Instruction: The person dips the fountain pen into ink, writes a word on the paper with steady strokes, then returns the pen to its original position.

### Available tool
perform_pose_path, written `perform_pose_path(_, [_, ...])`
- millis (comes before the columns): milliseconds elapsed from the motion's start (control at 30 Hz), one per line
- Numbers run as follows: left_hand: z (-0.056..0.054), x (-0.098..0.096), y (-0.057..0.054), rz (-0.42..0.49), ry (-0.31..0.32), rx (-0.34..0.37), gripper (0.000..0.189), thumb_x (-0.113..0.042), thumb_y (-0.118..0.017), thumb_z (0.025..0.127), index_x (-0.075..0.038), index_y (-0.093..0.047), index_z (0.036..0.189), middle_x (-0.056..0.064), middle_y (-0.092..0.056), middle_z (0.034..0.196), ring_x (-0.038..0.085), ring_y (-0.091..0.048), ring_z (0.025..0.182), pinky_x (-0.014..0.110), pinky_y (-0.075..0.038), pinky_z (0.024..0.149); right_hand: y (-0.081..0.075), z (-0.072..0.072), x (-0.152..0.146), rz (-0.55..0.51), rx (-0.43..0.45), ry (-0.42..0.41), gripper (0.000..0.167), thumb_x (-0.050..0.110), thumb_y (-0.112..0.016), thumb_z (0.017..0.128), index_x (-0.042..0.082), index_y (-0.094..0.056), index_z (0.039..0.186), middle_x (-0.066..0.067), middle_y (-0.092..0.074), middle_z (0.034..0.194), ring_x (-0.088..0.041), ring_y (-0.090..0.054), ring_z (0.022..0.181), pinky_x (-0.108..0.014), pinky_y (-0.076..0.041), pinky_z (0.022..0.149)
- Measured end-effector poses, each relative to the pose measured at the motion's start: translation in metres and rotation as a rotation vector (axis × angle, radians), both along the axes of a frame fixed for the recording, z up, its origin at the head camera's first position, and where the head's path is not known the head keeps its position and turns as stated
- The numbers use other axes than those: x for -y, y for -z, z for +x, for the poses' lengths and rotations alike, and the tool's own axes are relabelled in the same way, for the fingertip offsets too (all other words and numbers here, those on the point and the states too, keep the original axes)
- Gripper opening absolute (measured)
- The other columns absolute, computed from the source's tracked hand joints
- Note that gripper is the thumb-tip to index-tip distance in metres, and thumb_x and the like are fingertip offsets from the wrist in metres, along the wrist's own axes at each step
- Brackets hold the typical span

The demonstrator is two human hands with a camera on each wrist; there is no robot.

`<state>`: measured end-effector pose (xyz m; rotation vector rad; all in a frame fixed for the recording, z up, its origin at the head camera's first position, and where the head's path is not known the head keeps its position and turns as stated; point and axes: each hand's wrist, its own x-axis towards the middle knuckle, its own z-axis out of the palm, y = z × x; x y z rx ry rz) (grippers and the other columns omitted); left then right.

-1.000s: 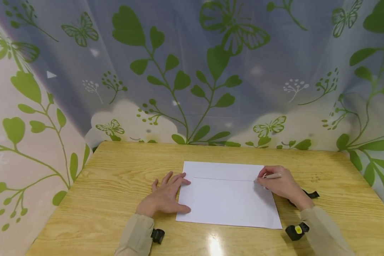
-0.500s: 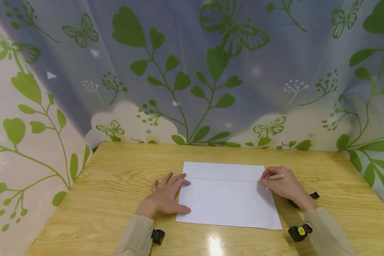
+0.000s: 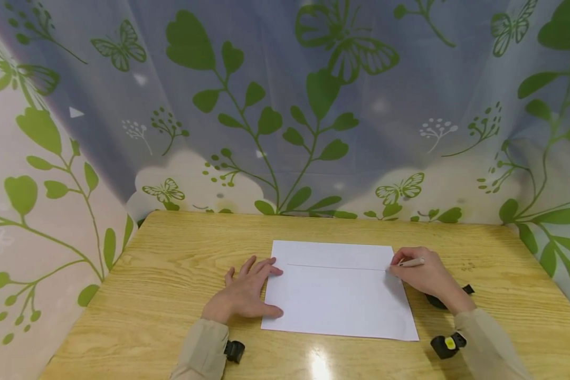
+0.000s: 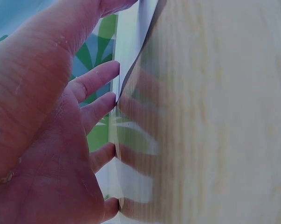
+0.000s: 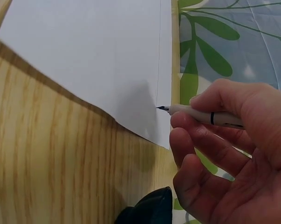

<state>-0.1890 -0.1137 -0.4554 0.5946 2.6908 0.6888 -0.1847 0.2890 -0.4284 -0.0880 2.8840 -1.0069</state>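
Across the head view, a blank-bottomed sheet of white rectangular paper [image 3: 337, 303] lies on a yellow wood-grain table [image 3: 180, 237], with a thin dark straight line [image 3: 337, 267] near its far edge. Left hand [image 3: 244, 293] is spread wide, gripping nothing, fingertips and thumb on the sheet's left side. Right hand [image 3: 420, 272] pinches a slim beige pen [image 3: 413, 262] at the line's right end. Risk: with the sheet's right edge just beside, a longer stroke could run off and mark the table. Sheet could also swivel, since only its left side seems pressed. Pen tip too small to make out; forearms cut off at the bottom. Black object [image 3: 435, 302] under the right wrist is half hidden, can't identify.

Left wrist view: fingers splayed, thumb tip cut off at top; sheet edge looks slightly raised, so light pressure could let it slip. Line out of sight.

Right wrist view: dark pointed nib [image 5: 162, 108] at the line's end, other fingers loosely curled. Can't tell if nib touches; if pressed hard, it might snag the paper. Dark rounded shape [image 5: 149, 207] below is cropped, unclear.
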Motion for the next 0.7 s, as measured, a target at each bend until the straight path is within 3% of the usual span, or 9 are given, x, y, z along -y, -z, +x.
perform_pose_path(300, [0.000, 0.000, 0.000, -0.001, 0.001, 0.005, 0.073, -0.047, -0.084, 0.076, -0.028, -0.053, 0.139, -0.007, -0.029, 0.169, 0.039, -0.011, 0.159, 0.081, -0.006, 0.113, -0.003, 0.003, 0.003, -0.027, -0.043, 0.006, 0.011, 0.023, -0.069, 0.094, 0.012, -0.071, 0.093, -0.003, -0.070, 0.076, -0.011, -0.056, 0.061, -0.026, -0.044, 0.055])
perform_pose_path(533, [0.000, 0.001, -0.001, -0.016, 0.000, -0.003, 0.074, -0.047, -0.084, 0.076, -0.028, -0.052, 0.140, -0.008, -0.030, 0.168, 0.038, -0.013, 0.159, 0.081, -0.007, 0.114, -0.002, 0.001, 0.017, -0.169, -0.073, 0.008, 0.016, 0.024, -0.071, 0.095, 0.008, -0.070, 0.098, -0.009, -0.072, 0.086, -0.019, -0.064, 0.069, -0.027, -0.051, 0.059])
perform_pose_path(700, [-0.001, -0.001, -0.001, -0.027, -0.002, -0.001, 0.074, -0.048, -0.084, 0.077, -0.028, -0.052, 0.140, -0.008, -0.029, 0.168, 0.038, -0.012, 0.159, 0.081, -0.007, 0.114, 0.007, -0.004, 0.031, -0.271, -0.092, -0.001, 0.015, 0.021, -0.073, 0.095, 0.006, -0.071, 0.098, -0.011, -0.073, 0.089, -0.012, -0.060, 0.066, -0.026, -0.050, 0.058])
